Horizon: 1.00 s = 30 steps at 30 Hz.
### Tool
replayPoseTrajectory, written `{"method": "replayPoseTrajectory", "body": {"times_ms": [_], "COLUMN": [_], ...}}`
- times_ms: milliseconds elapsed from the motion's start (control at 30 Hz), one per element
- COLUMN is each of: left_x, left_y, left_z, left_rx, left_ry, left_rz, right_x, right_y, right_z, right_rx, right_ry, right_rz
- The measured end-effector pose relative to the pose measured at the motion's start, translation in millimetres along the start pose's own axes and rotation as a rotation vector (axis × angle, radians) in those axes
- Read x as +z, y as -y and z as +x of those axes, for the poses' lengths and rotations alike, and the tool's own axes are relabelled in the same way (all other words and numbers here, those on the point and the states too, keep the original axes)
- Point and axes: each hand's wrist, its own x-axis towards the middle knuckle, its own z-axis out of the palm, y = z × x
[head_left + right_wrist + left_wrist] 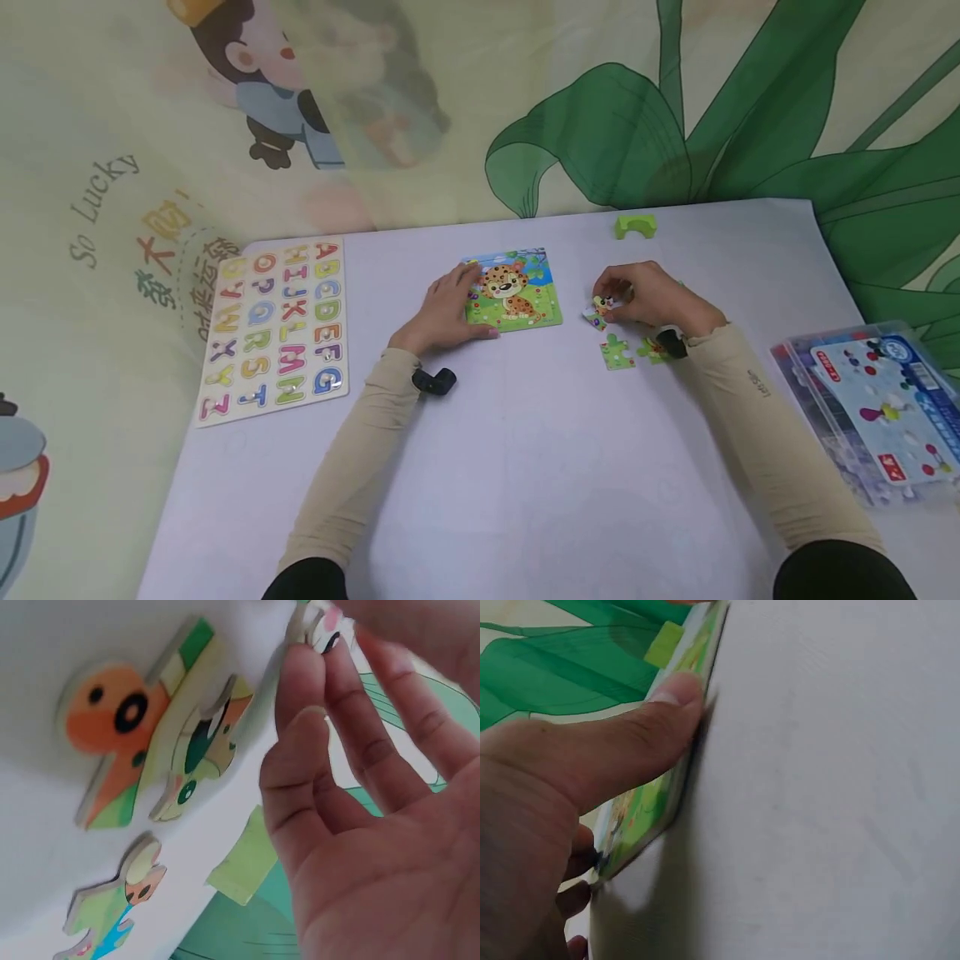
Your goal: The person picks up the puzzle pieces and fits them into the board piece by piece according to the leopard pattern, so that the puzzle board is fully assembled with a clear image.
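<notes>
A leopard picture puzzle (513,292) lies flat on the white table. My left hand (447,310) rests at its left side, the fingers along the left edge and the thumb by the near edge; the left wrist view shows the thumb (641,739) against the board's side. To the right of the puzzle, my right hand (645,293) pinches a small jigsaw piece (600,308) between thumb and fingers. Just below this hand lie a green jigsaw piece (617,352) and another piece (652,350) partly behind the wrist camera. Orange-faced pieces (109,720) show close up in the right wrist view.
An alphabet peg board (277,329) lies at the left of the table. At the back edge stands a light green arched block (635,226). A clear plastic case (873,412) with a printed lid sits at the right. Behind the table hangs a printed curtain (600,142).
</notes>
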Motion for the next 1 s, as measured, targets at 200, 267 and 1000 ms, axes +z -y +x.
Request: {"method": "replayPoseTrajectory", "body": {"times_ms": [200,267,1000], "left_x": [2.6,3.3,4.5], "left_y": [4.3,5.2,7.9], "left_z": [-4.3,-5.3,-7.1], "left_rx": [-0.01,-0.012,-0.002], "left_ry": [-0.023,-0.031,-0.027], "left_rz": [-0.034,-0.03,0.074], "right_x": [2.3,2.6,-8.7], "right_y": [0.1,0.5,0.2], "right_z": [0.5,0.4,-4.6], "right_rx": [-0.024,-0.027,0.018], "right_ry": [-0.027,-0.037,0.014], "right_rz": [-0.026,-0.04,0.008]}}
